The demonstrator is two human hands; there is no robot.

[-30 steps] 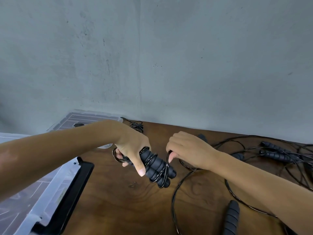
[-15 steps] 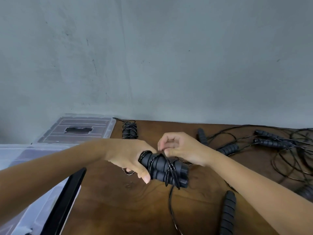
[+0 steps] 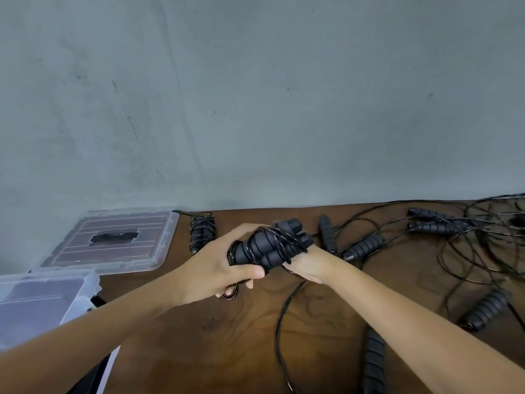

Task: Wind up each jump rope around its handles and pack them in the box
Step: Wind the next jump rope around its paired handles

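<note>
My left hand (image 3: 211, 270) grips a pair of black ribbed jump rope handles (image 3: 267, 247) held side by side, with thin black cord wound around them. My right hand (image 3: 308, 263) is behind and under the bundle, mostly hidden by it; its fingers cannot be seen clearly. The loose cord (image 3: 279, 322) of this rope trails down over the wooden table (image 3: 227, 351). A wound jump rope (image 3: 201, 231) lies near the wall. The clear plastic box (image 3: 42, 297) stands at the left edge.
The box's clear lid (image 3: 113, 243) lies flat at the back left. Several unwound jump ropes with black handles (image 3: 363, 247) and tangled cords (image 3: 483, 240) cover the right side of the table. More handles (image 3: 487, 308) lie at the front right. A grey wall rises behind.
The handle bundle has tilted up, its ends now pointing away to the right. My right hand has gone from above the bundle to behind and beneath it, carrying the cord around.
</note>
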